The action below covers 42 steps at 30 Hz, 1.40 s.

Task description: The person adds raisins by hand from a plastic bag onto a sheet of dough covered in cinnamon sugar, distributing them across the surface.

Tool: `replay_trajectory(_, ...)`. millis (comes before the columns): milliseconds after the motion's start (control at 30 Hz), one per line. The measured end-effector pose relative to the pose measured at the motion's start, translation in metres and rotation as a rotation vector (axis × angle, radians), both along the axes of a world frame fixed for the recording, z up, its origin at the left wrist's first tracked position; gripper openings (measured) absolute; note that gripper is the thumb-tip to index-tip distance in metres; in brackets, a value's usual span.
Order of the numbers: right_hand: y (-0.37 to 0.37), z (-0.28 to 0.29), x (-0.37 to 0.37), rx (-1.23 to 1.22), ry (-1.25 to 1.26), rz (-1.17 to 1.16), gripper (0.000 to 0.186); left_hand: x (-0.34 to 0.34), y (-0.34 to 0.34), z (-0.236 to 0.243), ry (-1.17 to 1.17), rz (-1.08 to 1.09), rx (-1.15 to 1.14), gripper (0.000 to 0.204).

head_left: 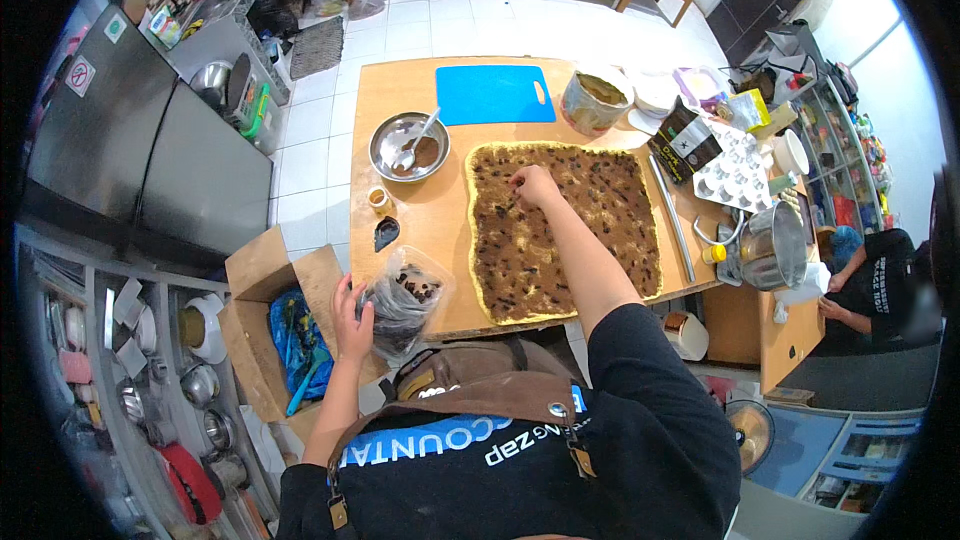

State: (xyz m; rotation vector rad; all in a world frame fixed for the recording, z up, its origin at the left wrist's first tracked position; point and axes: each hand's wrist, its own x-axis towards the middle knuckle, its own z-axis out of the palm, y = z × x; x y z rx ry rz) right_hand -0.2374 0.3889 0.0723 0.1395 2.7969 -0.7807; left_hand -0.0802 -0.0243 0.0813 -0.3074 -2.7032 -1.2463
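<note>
A flat rectangle of yellow dough (470, 240) covered in brown powder and scattered dark bits lies on the wooden table (390, 95). Over its upper left part, my right hand (537, 187) points down with the fingers pinched together; what they hold is too small to make out. At the table's front left edge, my left hand (351, 322) grips the side of a clear plastic bag (395, 315) with dark pieces inside. A steel bowl (382, 143) with brown powder and a spoon (405, 157) stands beyond the bag, left of the dough.
A blue cutting board (490, 95), a large tub (597, 100) and a black pouch (685, 140) lie behind the dough. Along its right runs a metal rod (670, 215), near a mixer bowl (773, 248). A small jar (379, 199) stands left. Another person (880, 285) sits at far right.
</note>
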Motion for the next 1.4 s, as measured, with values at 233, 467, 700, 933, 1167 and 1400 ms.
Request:
replay_trajectory(233,-0.025,-0.017,-0.03,0.041,-0.086,0.102,0.026,0.01,-0.016,0.005,0.026,0.02,-0.006,0.031)
replay_trajectory(467,-0.035,0.003,-0.035,0.21,-0.197,0.272,0.024,0.017,-0.024,0.005,-0.01,0.101,-0.06,0.031)
replay_trajectory(700,0.036,-0.002,-0.061,0.14,-0.072,-0.038,0.022,0.012,-0.017,0.004,-0.009,0.081,-0.122,0.032)
replay_trajectory(933,0.088,-0.018,-0.091,-0.227,0.179,-0.162,0.022,0.018,-0.004,0.008,-0.058,0.125,-0.133,0.032)
replay_trajectory(1167,-0.092,0.021,-0.02,-0.323,0.11,0.325,0.016,0.021,0.018,0.0,-0.143,0.175,-0.188,0.055)
replay_trajectory(1400,-0.221,-0.016,0.102,0.089,-0.034,0.866,0.021,0.034,0.026,-0.013,-0.348,0.075,-0.5,0.112)
